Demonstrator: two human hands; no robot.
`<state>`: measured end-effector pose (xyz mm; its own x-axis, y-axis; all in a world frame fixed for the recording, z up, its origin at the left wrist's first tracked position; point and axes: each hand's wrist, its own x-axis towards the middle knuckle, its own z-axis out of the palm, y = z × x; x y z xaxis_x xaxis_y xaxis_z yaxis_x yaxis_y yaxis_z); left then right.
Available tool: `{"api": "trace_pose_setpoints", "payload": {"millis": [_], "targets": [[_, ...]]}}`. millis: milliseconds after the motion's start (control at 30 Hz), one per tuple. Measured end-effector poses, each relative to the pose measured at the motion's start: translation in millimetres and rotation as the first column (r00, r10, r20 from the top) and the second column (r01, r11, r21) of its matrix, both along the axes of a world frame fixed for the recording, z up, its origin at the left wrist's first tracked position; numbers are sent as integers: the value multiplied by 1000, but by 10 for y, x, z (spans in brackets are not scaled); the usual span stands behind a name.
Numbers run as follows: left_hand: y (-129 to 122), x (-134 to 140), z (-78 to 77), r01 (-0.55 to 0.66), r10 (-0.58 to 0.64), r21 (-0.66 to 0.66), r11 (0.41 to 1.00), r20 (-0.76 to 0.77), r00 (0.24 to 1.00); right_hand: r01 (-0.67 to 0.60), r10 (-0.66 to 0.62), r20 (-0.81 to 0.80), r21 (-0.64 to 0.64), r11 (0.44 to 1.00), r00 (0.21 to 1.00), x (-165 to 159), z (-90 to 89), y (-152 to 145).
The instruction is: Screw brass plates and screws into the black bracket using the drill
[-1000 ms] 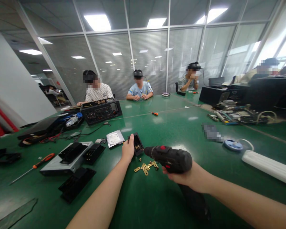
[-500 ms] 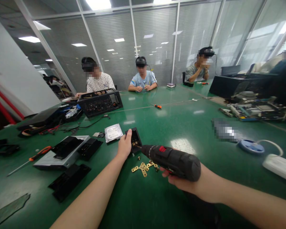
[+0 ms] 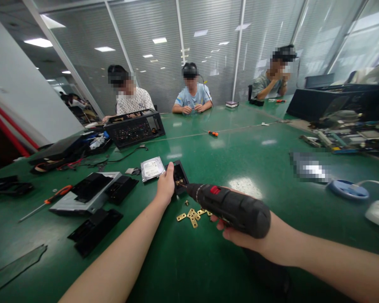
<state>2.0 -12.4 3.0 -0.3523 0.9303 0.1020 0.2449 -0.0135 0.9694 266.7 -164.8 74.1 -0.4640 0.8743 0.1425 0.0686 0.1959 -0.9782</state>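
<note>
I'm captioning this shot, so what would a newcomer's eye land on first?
Probably the black power drill with red marks, gripped in the right hand right of centre, its tip pointing at the black open box-shaped piece held by the left hand. Next, the small gold-coloured metal plates, scattered on the glossy green tabletop just nearer the wearer than that piece.

Single head-worn camera, facing forward and down across green tabletop (image 3: 164,265); left hand (image 3: 166,185), right hand (image 3: 265,246) near, glass partition (image 3: 213,63) well beyond.
</note>
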Motion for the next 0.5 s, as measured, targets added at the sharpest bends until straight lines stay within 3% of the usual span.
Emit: {"api": "trace_pose_setpoints", "payload": {"millis": [200,300,400,500], "targets": [[12,1,-4,-25,25,-32,999,26,999,22,-57,-157,-211,977,986,-2,-224,32],[22,2,-8,-17,18,-27,999,33,999,14,-69,-208,-255,967,976,23,-266,50],[18,17,-1,-9,10,-13,1000,45,999,-2,-43,-192,-228,974,980,65,-251,84],[-6,50,15,-19,19,20,1000,28,999,-36,23,-120,-109,993,992,159,-188,127]]}}
